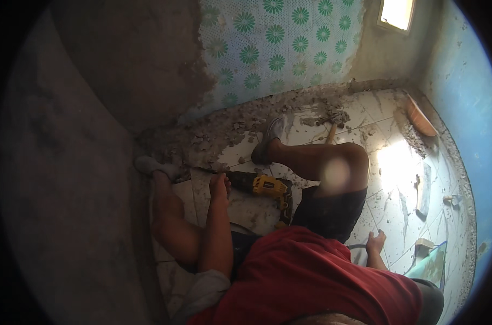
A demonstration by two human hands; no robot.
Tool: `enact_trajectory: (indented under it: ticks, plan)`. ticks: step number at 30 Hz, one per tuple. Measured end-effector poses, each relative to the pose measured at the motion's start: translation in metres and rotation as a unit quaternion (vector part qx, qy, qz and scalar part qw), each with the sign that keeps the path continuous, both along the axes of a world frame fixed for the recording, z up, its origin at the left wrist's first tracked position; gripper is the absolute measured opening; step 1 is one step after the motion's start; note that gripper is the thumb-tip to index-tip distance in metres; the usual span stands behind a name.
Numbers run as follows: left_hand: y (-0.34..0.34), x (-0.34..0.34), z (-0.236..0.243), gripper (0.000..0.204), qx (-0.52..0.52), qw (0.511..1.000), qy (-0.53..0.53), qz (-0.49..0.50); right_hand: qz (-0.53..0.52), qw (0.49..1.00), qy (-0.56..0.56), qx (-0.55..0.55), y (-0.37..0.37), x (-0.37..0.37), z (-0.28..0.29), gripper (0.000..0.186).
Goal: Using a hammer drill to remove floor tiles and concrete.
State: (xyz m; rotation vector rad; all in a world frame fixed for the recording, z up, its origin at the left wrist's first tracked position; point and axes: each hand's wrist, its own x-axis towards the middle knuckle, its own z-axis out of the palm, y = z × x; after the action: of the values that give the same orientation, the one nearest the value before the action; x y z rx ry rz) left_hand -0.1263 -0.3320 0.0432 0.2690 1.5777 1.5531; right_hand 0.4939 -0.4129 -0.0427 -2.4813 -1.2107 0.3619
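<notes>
A yellow-and-black rotary hammer [268,186] lies across the floor between my legs, its bit pointing left toward my left foot. My left hand [219,187] is closed at its black front end; whether it grips a side handle there cannot be made out. Beyond my right thigh, my right hand [375,242] is low over the tiles. Its fingers look curled at a grey cord [357,246] that runs from beside my body, though part of the grip is hidden.
Broken mortar and rubble [224,135] line the base of the wall with green flower-patterned tiles [275,35]. A wooden handle [331,133] shows behind my right knee. Along the blue wall are an orange curved pan [421,117], a long flat tool [423,189] and a greenish sheet [427,268].
</notes>
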Motion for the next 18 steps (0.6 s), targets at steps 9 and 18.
enact_trajectory:
  ticks: [9,18]
  plan:
    - [-0.006,0.023,0.019,0.015,-0.059,0.998,0.031,-0.014,-0.056,0.994,-0.089,0.035,0.019,0.088,-0.041,0.058]
    - [0.084,0.013,0.121,0.017,-0.02,0.986,0.161,-0.033,-0.122,0.969,-0.195,-0.088,-0.004,0.14,-0.063,0.059]
